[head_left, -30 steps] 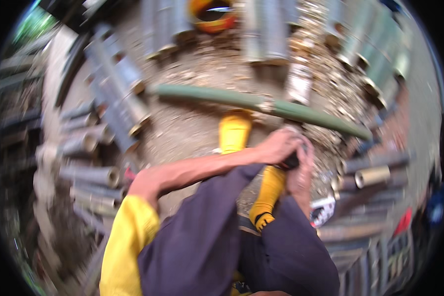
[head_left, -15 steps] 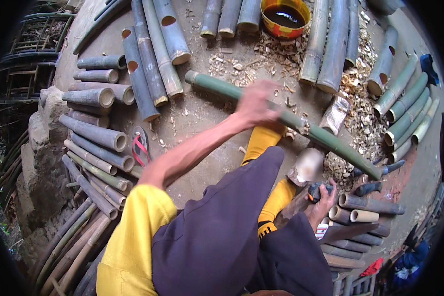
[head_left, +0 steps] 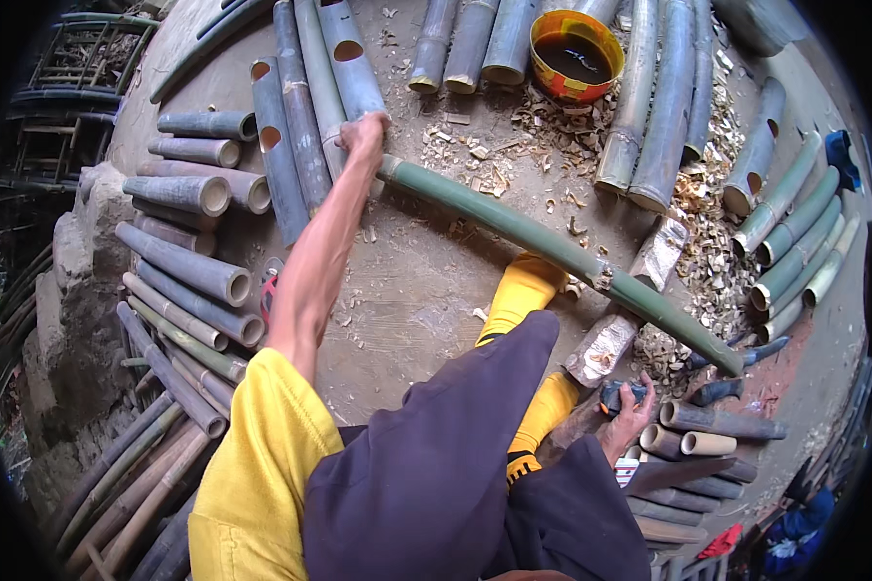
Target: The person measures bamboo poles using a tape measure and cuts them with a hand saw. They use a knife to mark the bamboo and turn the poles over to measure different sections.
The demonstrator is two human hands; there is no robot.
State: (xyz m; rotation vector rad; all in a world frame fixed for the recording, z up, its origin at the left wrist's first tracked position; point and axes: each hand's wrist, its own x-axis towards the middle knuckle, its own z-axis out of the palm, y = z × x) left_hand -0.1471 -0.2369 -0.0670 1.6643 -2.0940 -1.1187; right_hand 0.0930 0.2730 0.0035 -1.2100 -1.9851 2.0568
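Note:
The green bamboo pole (head_left: 494, 218) lies slantwise before me, its right half crossing above a whitish, wood-like block (head_left: 603, 347). My left hand (head_left: 363, 140) reaches past the pole's left end, over the near end of a grey bamboo tube (head_left: 354, 73) with a round hole. Its fingers are curled, and what they grip is hidden. At the lower right my right hand (head_left: 632, 418) is closed around a small black-and-blue object (head_left: 614, 397), its kind unclear. Just below that hand lies a flat dark blade (head_left: 683, 473), beside a small white-and-red patch.
Cut bamboo tubes (head_left: 189, 194) line the left side; more green ones (head_left: 794, 223) lie at the right. A red-and-yellow bowl (head_left: 576, 58) of dark liquid stands at the back among wood chips (head_left: 698, 223). My yellow-socked foot (head_left: 528, 286) is beneath the pole.
My left hand has moved left and away from the middle of the green pole to beyond its left end. The pole has stayed about where it was, and my right hand still grips the dark object.

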